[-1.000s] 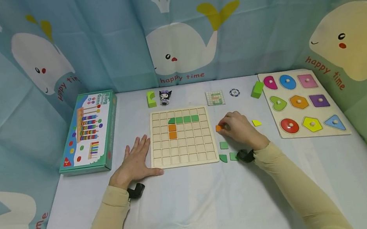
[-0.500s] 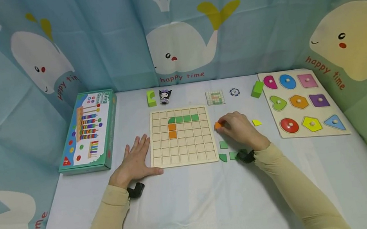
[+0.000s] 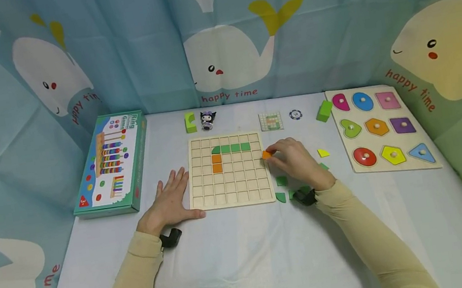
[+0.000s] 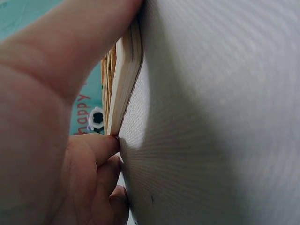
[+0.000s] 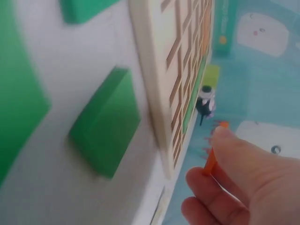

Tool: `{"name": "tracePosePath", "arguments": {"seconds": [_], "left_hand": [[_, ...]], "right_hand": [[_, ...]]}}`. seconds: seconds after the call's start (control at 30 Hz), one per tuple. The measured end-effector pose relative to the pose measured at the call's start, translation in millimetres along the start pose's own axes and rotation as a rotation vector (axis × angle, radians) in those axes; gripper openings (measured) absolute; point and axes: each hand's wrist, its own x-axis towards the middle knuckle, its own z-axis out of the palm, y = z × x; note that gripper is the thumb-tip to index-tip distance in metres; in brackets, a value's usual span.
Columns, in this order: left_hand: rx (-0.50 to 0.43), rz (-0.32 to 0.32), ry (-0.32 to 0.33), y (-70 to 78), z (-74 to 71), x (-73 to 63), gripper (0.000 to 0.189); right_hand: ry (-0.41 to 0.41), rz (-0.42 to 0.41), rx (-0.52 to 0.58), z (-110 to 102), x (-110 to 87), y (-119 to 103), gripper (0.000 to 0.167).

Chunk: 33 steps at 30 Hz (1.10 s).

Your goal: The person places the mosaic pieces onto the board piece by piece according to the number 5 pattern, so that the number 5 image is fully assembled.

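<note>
My right hand [image 3: 296, 160] pinches an orange square tile [image 3: 266, 154] between thumb and fingers, over the right edge of the wooden grid board [image 3: 241, 182]. The right wrist view shows the same orange tile [image 5: 211, 161] on edge in the fingertips. On the board a row of green tiles [image 3: 235, 148] runs along an upper row, with orange tiles [image 3: 217, 163] stacked below its left end. My left hand [image 3: 168, 205] lies with fingers spread at the board's left side; in the left wrist view its fingertips [image 4: 110, 143] meet the board's edge [image 4: 123, 84].
Loose green tiles [image 3: 281, 181] lie right of the board, and a yellow piece [image 3: 323, 153] beyond my right hand. Behind are a small pattern card [image 3: 270, 121], a chip [image 3: 296, 115] and a figurine [image 3: 208, 120]. A game box [image 3: 110, 164] stands left, a shape puzzle [image 3: 385, 141] right.
My right hand has lifted the orange tile from beside the board and moved it left and away from me, to the board's right edge. The left hand has stayed in place.
</note>
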Motion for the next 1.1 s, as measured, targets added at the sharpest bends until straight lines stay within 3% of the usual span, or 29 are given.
{"name": "tracePosePath", "arguments": {"seconds": [0.37,1.1], "left_hand": [[0.015,-0.002,-0.004,0.8,-1.0,0.1,0.126],[0.016,-0.017,-0.02,0.0,-0.3,0.6,0.126]], "right_hand": [[-0.022,-0.108,-0.009,12.1,16.4,-28.2,0.022],[-0.148,-0.137,-0.109,43.1,54.6,-64.3,0.02]]}}
